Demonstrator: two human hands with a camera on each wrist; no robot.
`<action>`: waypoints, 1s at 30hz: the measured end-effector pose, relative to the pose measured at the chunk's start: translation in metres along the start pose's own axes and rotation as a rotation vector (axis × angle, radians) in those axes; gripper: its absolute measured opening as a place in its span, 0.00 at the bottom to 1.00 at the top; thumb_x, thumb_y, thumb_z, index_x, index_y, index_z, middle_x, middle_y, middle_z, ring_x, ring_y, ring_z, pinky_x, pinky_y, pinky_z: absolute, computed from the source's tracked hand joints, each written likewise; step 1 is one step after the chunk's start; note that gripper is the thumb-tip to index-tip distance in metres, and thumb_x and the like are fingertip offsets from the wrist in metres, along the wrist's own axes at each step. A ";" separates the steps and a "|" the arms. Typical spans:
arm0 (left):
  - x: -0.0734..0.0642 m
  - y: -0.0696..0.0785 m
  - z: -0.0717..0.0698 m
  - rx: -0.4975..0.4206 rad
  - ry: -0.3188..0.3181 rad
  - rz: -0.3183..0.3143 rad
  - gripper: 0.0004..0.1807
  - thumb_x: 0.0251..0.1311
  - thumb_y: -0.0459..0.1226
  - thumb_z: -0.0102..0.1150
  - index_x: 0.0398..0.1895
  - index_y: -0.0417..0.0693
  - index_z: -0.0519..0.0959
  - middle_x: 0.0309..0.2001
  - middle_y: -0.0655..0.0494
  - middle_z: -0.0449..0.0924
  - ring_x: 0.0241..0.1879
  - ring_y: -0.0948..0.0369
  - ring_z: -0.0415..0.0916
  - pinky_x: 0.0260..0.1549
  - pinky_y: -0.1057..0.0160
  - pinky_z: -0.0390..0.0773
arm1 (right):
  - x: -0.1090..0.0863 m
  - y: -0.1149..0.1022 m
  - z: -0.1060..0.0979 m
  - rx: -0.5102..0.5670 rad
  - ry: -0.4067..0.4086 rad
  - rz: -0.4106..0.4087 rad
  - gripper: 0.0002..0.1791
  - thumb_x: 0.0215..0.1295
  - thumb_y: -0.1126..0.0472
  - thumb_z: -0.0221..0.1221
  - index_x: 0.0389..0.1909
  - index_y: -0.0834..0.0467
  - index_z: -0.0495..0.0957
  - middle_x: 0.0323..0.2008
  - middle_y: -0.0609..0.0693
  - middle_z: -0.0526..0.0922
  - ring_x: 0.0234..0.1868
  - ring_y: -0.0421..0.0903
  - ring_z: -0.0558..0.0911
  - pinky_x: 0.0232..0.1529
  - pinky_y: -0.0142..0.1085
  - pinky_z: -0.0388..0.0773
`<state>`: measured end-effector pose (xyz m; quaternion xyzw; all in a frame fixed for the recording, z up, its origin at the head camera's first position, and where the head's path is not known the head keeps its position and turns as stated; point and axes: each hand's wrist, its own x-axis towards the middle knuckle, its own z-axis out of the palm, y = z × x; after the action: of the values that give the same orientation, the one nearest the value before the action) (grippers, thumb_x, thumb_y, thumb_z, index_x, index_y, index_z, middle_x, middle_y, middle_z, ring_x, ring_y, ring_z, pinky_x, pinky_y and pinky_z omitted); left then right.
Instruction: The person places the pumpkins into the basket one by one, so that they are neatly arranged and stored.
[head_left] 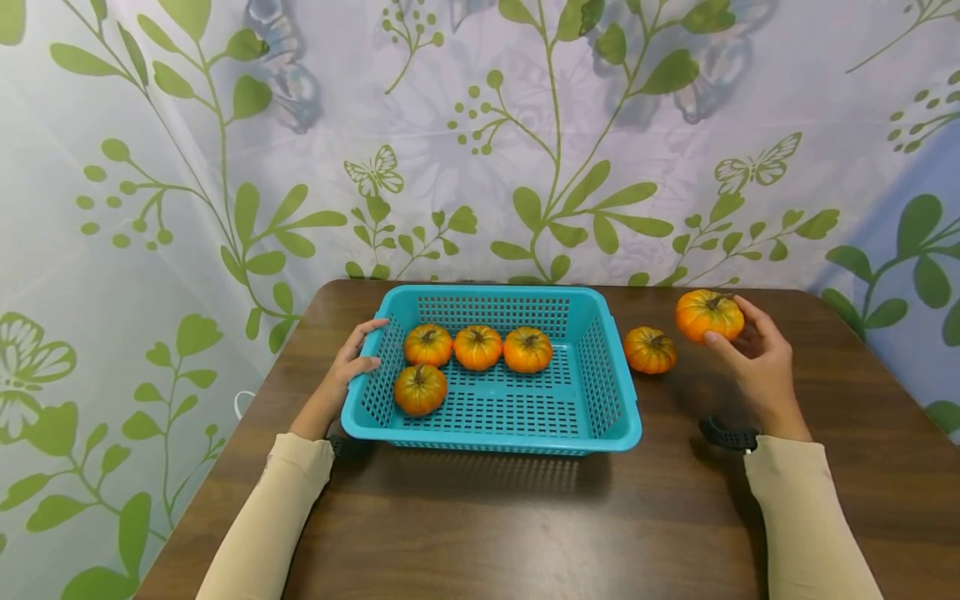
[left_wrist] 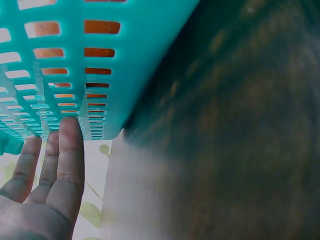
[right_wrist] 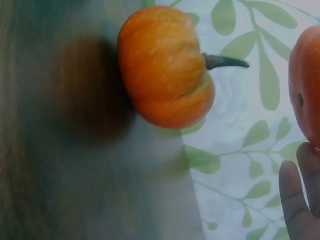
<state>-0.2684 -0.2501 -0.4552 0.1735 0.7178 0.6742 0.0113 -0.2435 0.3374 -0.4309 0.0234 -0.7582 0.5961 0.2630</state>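
Note:
My left hand [head_left: 351, 362] grips the left rim of a turquoise plastic basket [head_left: 491, 441], thumb and a finger over the edge. In the left wrist view, other fingers [left_wrist: 70, 155] reach up along the basket's slotted outer wall. Three small orange pumpkins [head_left: 477, 347] sit in a row inside, with another pumpkin [head_left: 420, 390] in front of the left one. Right of the basket, my right hand [head_left: 761, 358] holds a pumpkin [head_left: 705, 315] above the table between thumb and fingers. A further pumpkin [head_left: 650, 350] sits on the table between that hand and the basket.
The brown wooden table [head_left: 480, 533] ends at the back against a curtain [head_left: 465, 167] printed with green leaves and butterflies. Dark straps [head_left: 727, 435] circle both wrists. A white cord [head_left: 238, 405] shows beside the table's left edge.

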 end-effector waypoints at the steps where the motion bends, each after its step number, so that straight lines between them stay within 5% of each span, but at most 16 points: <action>1: 0.000 0.000 0.000 -0.001 0.003 0.000 0.39 0.64 0.32 0.46 0.80 0.32 0.55 0.80 0.25 0.55 0.71 0.29 0.62 0.54 0.65 0.79 | 0.000 -0.002 0.001 0.005 -0.006 -0.009 0.37 0.69 0.76 0.65 0.79 0.64 0.69 0.56 0.33 0.82 0.54 0.34 0.80 0.53 0.20 0.74; 8: 0.001 0.000 0.000 -0.012 -0.003 0.006 0.38 0.64 0.32 0.46 0.79 0.35 0.56 0.81 0.27 0.53 0.72 0.29 0.61 0.54 0.65 0.79 | 0.001 -0.009 0.002 -0.088 -0.072 -0.093 0.37 0.70 0.77 0.64 0.79 0.65 0.69 0.57 0.31 0.79 0.54 0.31 0.80 0.53 0.19 0.74; 17: -0.002 0.001 -0.001 0.012 -0.009 -0.006 0.38 0.66 0.33 0.45 0.81 0.35 0.56 0.82 0.31 0.53 0.71 0.34 0.62 0.55 0.64 0.78 | 0.001 -0.017 0.006 -0.072 -0.160 -0.145 0.37 0.68 0.79 0.63 0.79 0.65 0.69 0.59 0.32 0.80 0.55 0.31 0.80 0.52 0.19 0.75; 30: -0.003 0.000 -0.002 0.003 -0.017 -0.028 0.39 0.66 0.34 0.45 0.82 0.37 0.55 0.82 0.33 0.53 0.72 0.33 0.62 0.54 0.65 0.79 | 0.000 -0.032 0.015 -0.118 -0.296 -0.139 0.39 0.68 0.78 0.65 0.79 0.69 0.65 0.61 0.31 0.76 0.53 0.29 0.81 0.51 0.18 0.76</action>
<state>-0.2664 -0.2528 -0.4556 0.1694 0.7209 0.6715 0.0266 -0.2385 0.3141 -0.4046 0.1477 -0.8189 0.5211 0.1900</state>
